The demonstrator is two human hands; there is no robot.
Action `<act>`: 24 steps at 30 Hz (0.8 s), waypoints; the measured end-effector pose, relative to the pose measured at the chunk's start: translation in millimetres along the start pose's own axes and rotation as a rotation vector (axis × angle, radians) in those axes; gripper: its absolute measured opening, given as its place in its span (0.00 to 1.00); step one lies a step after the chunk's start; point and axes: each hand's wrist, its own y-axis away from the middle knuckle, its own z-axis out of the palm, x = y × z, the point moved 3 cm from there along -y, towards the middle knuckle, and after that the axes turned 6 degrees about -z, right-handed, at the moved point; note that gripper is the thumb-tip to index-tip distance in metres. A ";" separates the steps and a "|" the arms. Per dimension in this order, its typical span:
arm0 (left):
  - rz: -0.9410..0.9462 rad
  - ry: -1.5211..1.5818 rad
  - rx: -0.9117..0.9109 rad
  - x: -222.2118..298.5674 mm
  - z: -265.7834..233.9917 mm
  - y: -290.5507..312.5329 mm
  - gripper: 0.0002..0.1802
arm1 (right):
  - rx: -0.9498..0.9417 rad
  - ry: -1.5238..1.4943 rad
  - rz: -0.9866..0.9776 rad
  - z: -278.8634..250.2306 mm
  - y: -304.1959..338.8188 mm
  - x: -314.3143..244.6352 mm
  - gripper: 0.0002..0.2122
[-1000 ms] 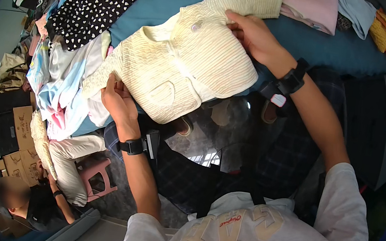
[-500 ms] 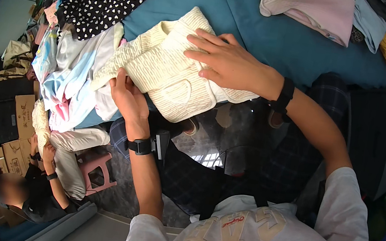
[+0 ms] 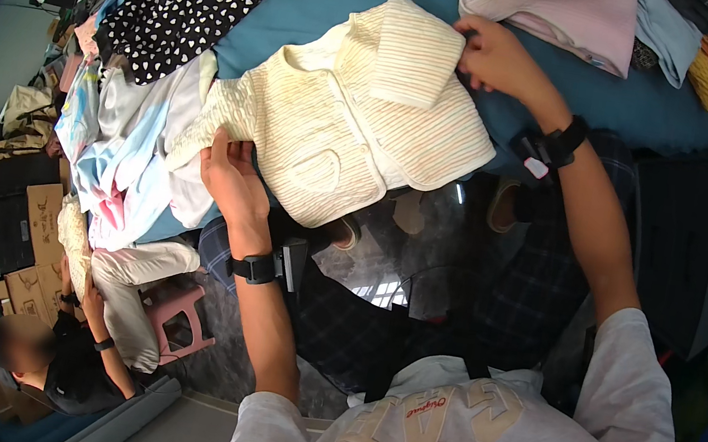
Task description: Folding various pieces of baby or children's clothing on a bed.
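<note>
A cream ribbed baby jacket (image 3: 298, 135) lies front up on the blue bedding, its lower edge hanging over the bed's near side. One sleeve (image 3: 417, 57) is folded across the chest; the other stretches left. My left hand (image 3: 236, 181), palm turned up, has its fingers curled at the left sleeve, which partly hides the fingertips. Up at the folded sleeve's outer edge, my right hand (image 3: 502, 60) is closed, with bent fingers touching the fabric's side.
Left of the jacket lie crumpled white and pastel clothes (image 3: 130, 160) and a black heart-print cloth (image 3: 204, 2). A pink folded garment (image 3: 558, 18) lies at the back right. A co-worker (image 3: 67, 361) handles a cream garment beside a pink stool (image 3: 178, 323). Cardboard boxes (image 3: 42, 225) stand left.
My right hand has moved up and to the right, off the jacket's front. The jacket's right half is now spread out, with its sleeve across it. My left hand has stayed put.
</note>
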 end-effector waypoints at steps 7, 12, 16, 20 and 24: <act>-0.035 -0.031 -0.017 -1.9 -2.6 -0.4 0.09 | 0.229 0.070 -0.476 12.0 -25.8 -7.0 0.18; -0.023 0.008 -0.002 -3.3 0.8 -0.8 0.12 | 0.341 -0.747 -0.170 10.6 -23.2 13.2 0.19; -0.005 -0.003 -0.001 4.4 -3.5 -2.2 0.13 | 0.173 -0.243 -0.344 21.8 -18.2 -5.5 0.17; 0.001 0.040 -0.071 3.3 -3.7 -3.8 0.14 | 0.124 0.469 -0.678 55.6 -7.4 -44.1 0.24; 0.047 -0.038 -0.049 1.9 8.8 2.3 0.18 | 0.204 0.733 -0.873 107.1 1.0 -37.0 0.37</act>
